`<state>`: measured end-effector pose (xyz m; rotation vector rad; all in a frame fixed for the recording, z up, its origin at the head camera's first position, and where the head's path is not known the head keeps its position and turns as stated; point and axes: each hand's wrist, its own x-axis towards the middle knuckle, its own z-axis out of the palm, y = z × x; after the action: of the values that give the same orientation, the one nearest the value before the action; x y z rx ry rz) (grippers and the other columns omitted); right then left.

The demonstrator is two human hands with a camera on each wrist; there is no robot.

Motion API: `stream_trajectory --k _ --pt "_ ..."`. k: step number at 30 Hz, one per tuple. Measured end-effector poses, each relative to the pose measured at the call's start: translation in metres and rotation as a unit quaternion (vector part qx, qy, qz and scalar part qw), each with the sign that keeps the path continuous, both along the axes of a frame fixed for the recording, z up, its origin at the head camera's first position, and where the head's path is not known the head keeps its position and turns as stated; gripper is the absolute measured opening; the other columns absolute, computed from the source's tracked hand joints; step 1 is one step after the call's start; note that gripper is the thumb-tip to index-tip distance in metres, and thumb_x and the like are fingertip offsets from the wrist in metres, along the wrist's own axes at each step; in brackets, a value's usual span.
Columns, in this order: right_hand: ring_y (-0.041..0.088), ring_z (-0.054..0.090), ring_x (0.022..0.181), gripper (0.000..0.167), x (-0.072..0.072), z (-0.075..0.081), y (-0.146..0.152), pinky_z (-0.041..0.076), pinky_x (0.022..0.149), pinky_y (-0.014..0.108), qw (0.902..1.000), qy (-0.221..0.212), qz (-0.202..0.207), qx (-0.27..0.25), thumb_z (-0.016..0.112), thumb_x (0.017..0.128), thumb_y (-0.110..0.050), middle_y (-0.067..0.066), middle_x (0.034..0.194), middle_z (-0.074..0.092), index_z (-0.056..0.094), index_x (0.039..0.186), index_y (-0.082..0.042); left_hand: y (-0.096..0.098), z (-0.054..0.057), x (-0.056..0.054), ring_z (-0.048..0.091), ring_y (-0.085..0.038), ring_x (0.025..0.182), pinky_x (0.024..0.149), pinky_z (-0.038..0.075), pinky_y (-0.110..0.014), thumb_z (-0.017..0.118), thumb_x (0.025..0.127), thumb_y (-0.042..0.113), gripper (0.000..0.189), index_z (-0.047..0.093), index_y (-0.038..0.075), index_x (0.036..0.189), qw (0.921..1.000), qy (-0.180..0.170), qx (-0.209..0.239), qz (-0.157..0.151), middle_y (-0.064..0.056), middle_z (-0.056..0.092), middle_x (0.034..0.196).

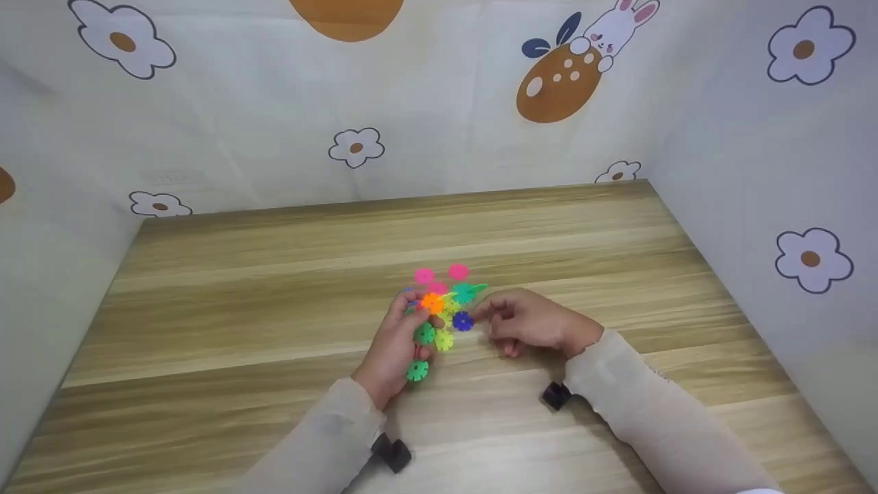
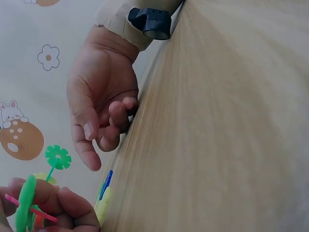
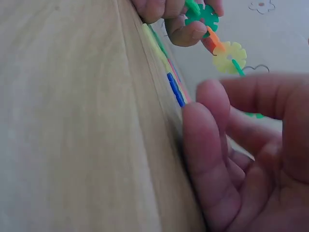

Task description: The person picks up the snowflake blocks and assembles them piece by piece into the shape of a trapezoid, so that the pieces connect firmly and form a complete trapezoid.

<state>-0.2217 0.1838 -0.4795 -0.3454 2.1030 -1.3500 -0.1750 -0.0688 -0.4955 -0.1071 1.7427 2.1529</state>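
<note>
"Wooden grain is running across the table [image 1: 274,274]; what are the hands doing?"

"The left hand [image 1: 391,343] is working left of the blue disc [image 1: 463,321], its curled fingers gripping joined discs [image 1: 432,304]. The right hand [image 1: 531,322] is sitting just right of it, fingers loosely bending, seemingly holding nothing. I'm guessing they're picking up the blue disc, so the next move is calling for a fine edge pinch."

"What's hiding?"

"The left hand is covering part of the joined discs."

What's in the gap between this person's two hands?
In the head view, a blue piece and a yellow piece, among others, show between the left hand and the right hand, blue nearer the right.
</note>
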Motion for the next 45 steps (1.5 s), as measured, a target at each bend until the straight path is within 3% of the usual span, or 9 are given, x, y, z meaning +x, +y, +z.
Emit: stream_trajectory --k 4,9,16,23,27,30,34,39,45 --pt "0.01 0.049 0.048 0.04 0.006 0.006 -0.005 0.048 0.048 0.023 0.9968 0.032 0.051 0.052 0.069 0.097 -0.011 -0.001 0.076 0.065 0.072 0.135 -0.021 0.001 0.0 -0.001 0.04 -0.013 0.06 0.057 0.043 -0.021 0.042 0.112 0.022 0.029 0.046 0.021 0.14 1.0 -0.003 0.002 0.008 -0.009 0.056 0.112" --pt "0.011 0.049 0.05 0.027 0.007 0.008 -0.006 0.047 0.049 0.023 0.9966 0.052 0.004 0.063 0.074 0.095 -0.013 -0.002 0.078 0.066 0.077 0.121 -0.013 0.001 0.001 -0.001 0.04 -0.013 0.059 0.057 0.042 -0.021 0.042 0.112 0.022 0.029 0.046 0.022 0.14 1.0 -0.007 0.0 0.007 -0.009 0.057 0.111" --pt "0.012 0.049 0.05 0.037 0.007 0.006 -0.005 0.047 0.05 0.024 0.9954 0.058 -0.008 0.076 0.079 0.091 -0.006 0.001 0.069 0.057 0.072 0.126 -0.015 0.001 0.001 -0.002 0.041 -0.012 0.06 0.056 0.043 -0.021 0.042 0.112 0.024 0.033 0.045 0.022 0.145 0.9999 -0.01 -0.008 -0.002 -0.008 0.058 0.111" --pt "0.014 0.054 0.058 0.025 0.009 0.007 -0.006 0.051 0.055 0.025 0.9948 0.049 -0.024 0.086 0.076 0.087 0.004 0.006 0.092 0.066 0.064 0.106 -0.005 0.0 0.001 0.0 0.042 -0.013 0.062 0.059 0.044 -0.021 0.042 0.112 0.024 0.032 0.045 0.023 0.144 0.9998 -0.01 -0.015 -0.002 -0.008 0.058 0.112" --pt "0.012 0.052 0.054 0.021 0.004 0.002 -0.002 0.049 0.052 0.024 0.9985 0.029 -0.03 0.036 0.074 0.087 0.004 0.004 0.081 0.062 0.057 0.096 -0.005 0.0 0.001 0.001 0.041 -0.013 0.064 0.06 0.043 -0.021 0.042 0.112 0.024 0.03 0.044 0.021 0.142 0.9999 0.002 -0.011 -0.007 -0.007 0.058 0.11" --pt "0.011 0.054 0.053 0.018 -0.003 -0.002 0.004 0.055 0.054 0.025 0.9968 -0.026 -0.066 -0.036 0.069 0.091 0.002 0.002 0.076 0.061 0.055 0.099 -0.005 0.0 0.0 0.001 0.04 -0.013 0.063 0.059 0.043 -0.021 0.042 0.112 0.025 0.029 0.043 0.02 0.141 0.9999 0.008 -0.008 -0.009 -0.007 0.058 0.109" --pt "0.011 0.06 0.061 0.021 -0.014 -0.007 0.012 0.063 0.065 0.03 0.9738 -0.083 -0.15 -0.149 0.061 0.096 0.002 0.002 0.083 0.061 0.054 0.114 -0.005 0.001 0.001 0.0 0.04 -0.013 0.062 0.058 0.043 -0.021 0.042 0.112 0.024 0.029 0.043 0.021 0.14 1.0 0.002 -0.008 -0.005 -0.007 0.057 0.109" --pt "0.011 0.062 0.067 0.019 -0.018 -0.012 0.014 0.065 0.078 0.035 0.9416 -0.077 -0.207 -0.254 0.057 0.1 0.005 0.003 0.096 0.066 0.056 0.116 -0.006 0.001 0.001 0.0 0.04 -0.013 0.061 0.058 0.044 -0.021 0.042 0.112 0.024 0.029 0.044 0.021 0.141 0.9999 -0.003 -0.014 -0.004 -0.007 0.056 0.11" --pt "0.011 0.064 0.069 0.019 -0.017 -0.011 0.011 0.064 0.079 0.033 0.9383 -0.06 -0.201 -0.275 0.058 0.1 0.005 0.002 0.099 0.07 0.058 0.114 -0.007 0.001 0.001 -0.001 0.041 -0.013 0.061 0.057 0.043 -0.021 0.042 0.112 0.021 0.029 0.044 0.02 0.141 0.9999 -0.001 -0.008 -0.006 -0.008 0.056 0.109"
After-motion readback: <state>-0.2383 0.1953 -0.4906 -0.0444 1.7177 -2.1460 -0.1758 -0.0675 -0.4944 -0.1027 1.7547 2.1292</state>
